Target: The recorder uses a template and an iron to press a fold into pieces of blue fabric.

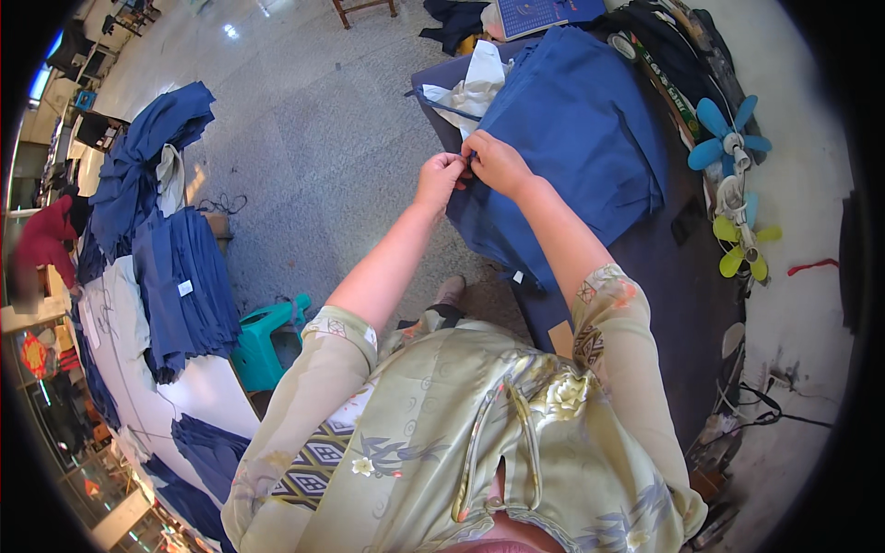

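At both hands [501, 168], blue cloth [590, 129], long axis running away

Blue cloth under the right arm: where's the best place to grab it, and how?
I'd probably pinch the blue cloth by its left edge, from the left: that edge seems to hang past the dark table, leaving room underneath for fingers. The left hand and right hand meet there.

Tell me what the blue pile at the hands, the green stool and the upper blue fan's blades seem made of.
Blue pile: probably woven cloth, matte, given its soft folds and stacked layers.
Green stool: likely moulded plastic, slightly glossy, from its smooth, one-colour body.
Blue fan's blades: probably plastic, smooth, evenly coloured and rounded.
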The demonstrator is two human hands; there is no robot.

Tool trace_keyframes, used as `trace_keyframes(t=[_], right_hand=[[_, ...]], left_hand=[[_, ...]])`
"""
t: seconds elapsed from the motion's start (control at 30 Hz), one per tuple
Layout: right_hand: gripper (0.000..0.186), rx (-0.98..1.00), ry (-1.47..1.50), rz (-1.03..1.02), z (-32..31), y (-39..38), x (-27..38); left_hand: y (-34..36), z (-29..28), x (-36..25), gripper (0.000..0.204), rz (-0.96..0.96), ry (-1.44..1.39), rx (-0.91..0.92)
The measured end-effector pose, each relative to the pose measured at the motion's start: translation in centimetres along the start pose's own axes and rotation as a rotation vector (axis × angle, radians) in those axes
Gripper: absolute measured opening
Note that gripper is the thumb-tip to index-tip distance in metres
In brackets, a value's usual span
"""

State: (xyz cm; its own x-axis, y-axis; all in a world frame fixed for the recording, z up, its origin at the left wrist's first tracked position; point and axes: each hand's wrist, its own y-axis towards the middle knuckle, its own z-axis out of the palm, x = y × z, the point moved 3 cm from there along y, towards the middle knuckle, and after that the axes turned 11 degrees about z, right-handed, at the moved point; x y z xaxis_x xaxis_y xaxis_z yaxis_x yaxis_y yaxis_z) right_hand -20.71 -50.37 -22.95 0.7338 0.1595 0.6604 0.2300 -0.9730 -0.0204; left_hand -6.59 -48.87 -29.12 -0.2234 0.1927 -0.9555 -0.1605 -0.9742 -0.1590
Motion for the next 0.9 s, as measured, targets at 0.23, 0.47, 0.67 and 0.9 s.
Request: trace_keyframes(t=[0.23,0.47,0.67,0.9], right_hand=[[0.009,0.007,-0.009,-0.012,-0.5,-0.2,-0.4],[0.009,-0.077,0.053,-0.098,-1.5,-0.2,0.4],[0.013,-0.044,0.061,-0.069,-0.5,-0.4,-0.8],[0.022,-0.356,0.497,0.169,-4.0,-7.4,-0.3]], left_hand=[[0.3,0.3,-0.2,0.011,-0.103,-0.179,-0.015],[0.6,-2.8,-0.1,0.023,0.347,0.485,-0.258],[-0.3,0.8,-0.8,0.032,0.384,0.614,0.208],[0.2,0.0,0.2,0.016,-0.182,0.250,0.181]])
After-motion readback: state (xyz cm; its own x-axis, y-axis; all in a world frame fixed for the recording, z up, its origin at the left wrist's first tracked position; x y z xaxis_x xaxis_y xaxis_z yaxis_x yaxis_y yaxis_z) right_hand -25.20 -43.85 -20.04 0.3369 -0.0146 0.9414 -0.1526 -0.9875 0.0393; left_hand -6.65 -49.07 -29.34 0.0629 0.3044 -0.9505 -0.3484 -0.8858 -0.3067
